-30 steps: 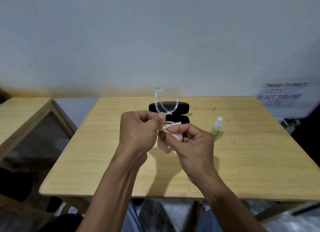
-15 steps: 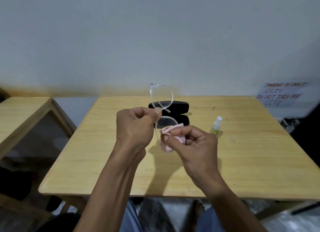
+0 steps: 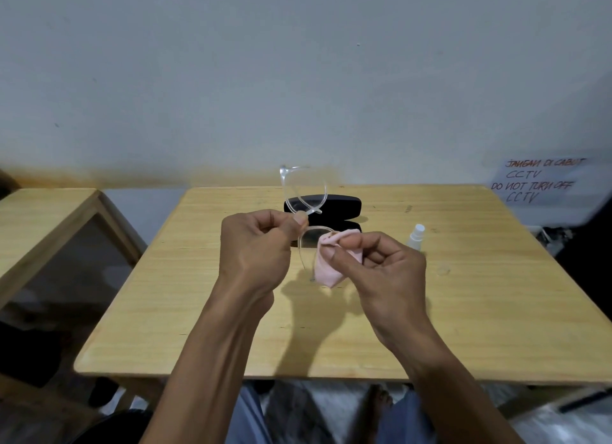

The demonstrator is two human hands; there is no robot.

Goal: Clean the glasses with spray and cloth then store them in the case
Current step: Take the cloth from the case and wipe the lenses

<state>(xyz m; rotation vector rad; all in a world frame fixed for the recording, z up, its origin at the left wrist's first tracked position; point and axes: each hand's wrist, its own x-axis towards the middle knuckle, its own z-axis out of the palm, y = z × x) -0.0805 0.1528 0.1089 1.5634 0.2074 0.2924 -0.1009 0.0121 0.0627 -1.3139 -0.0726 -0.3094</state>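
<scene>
Head view: glasses [image 3: 303, 195] in left hand [image 3: 256, 251].

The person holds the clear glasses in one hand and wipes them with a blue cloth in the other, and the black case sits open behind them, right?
Almost. The cloth is pink, not blue; the head view shows it pinched in the right hand against a lens. The rest holds: the left hand holds the clear glasses, and the black case sits open behind them.
</scene>
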